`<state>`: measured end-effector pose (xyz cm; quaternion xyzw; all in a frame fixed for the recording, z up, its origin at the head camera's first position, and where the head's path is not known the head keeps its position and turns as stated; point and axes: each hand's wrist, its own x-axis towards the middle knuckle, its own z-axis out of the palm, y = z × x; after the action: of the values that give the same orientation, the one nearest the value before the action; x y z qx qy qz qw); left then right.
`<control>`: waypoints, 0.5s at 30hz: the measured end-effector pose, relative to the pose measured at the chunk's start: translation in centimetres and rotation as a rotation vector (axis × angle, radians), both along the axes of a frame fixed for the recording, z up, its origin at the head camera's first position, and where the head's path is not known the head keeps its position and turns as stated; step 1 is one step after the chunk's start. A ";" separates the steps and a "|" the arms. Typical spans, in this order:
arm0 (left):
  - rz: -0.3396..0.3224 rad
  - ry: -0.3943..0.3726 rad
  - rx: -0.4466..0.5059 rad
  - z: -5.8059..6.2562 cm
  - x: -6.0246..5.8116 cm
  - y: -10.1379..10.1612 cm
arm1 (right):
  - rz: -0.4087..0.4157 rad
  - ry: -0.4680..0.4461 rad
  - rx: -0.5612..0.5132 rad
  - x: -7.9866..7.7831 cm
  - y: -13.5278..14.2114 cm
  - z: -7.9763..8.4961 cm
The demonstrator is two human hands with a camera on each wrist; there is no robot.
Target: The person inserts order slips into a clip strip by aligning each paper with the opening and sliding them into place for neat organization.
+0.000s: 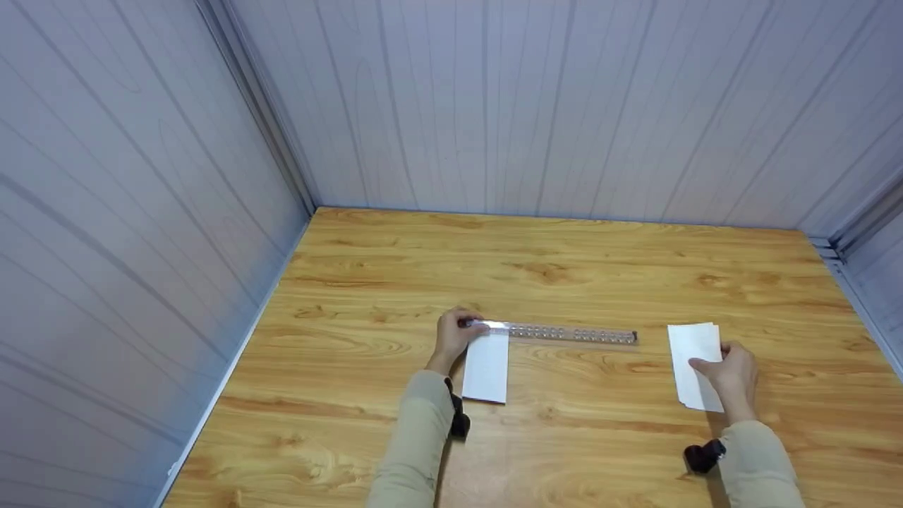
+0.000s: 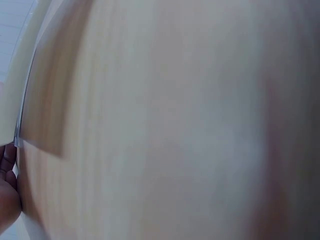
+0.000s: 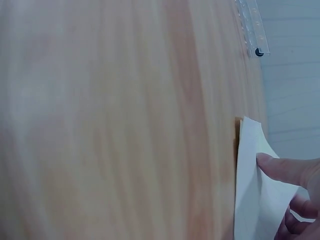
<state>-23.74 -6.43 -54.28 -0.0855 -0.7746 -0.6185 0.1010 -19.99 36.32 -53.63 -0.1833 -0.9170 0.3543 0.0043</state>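
My left hand [image 1: 455, 333] pinches the left end of a long clear plastic strip [image 1: 573, 335] with rows of round bumps and dark ends. Directly below that end is a white folded-looking paper [image 1: 485, 370]; whether the fingers hold it too, I cannot tell. In the left wrist view only part of the left hand [image 2: 9, 195] shows at the left edge. Off to the right, my right hand [image 1: 736, 374] pinches a few white paper sheets [image 1: 695, 353] between thumb and fingers. The right wrist view shows the thumb [image 3: 277, 167] lying on these sheets, which bend slightly.
Under both hands lies a wood-grain table [image 1: 550, 275]. A pale panelled wall [image 1: 487, 106] rises along its back edge, and another wall [image 1: 106, 247] stands at the left. Black wrist cameras [image 1: 704, 457] sit at both sleeves.
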 end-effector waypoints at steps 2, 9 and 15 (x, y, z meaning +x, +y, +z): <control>-0.002 0.006 0.003 0.0 0.0 0.0 | -0.014 -0.011 -0.017 0.0 0.1 0.1; -0.006 0.012 0.001 0.1 0.1 -0.1 | -0.099 0.021 -0.036 -0.1 0.2 0.0; -0.003 0.000 -0.005 0.1 0.0 0.0 | -0.133 0.068 -0.017 0.1 0.3 -0.1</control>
<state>-23.76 -6.48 -54.22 -0.0866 -0.7760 -0.6167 0.0998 -19.88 36.59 -53.70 -0.2317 -0.8990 0.3671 0.0573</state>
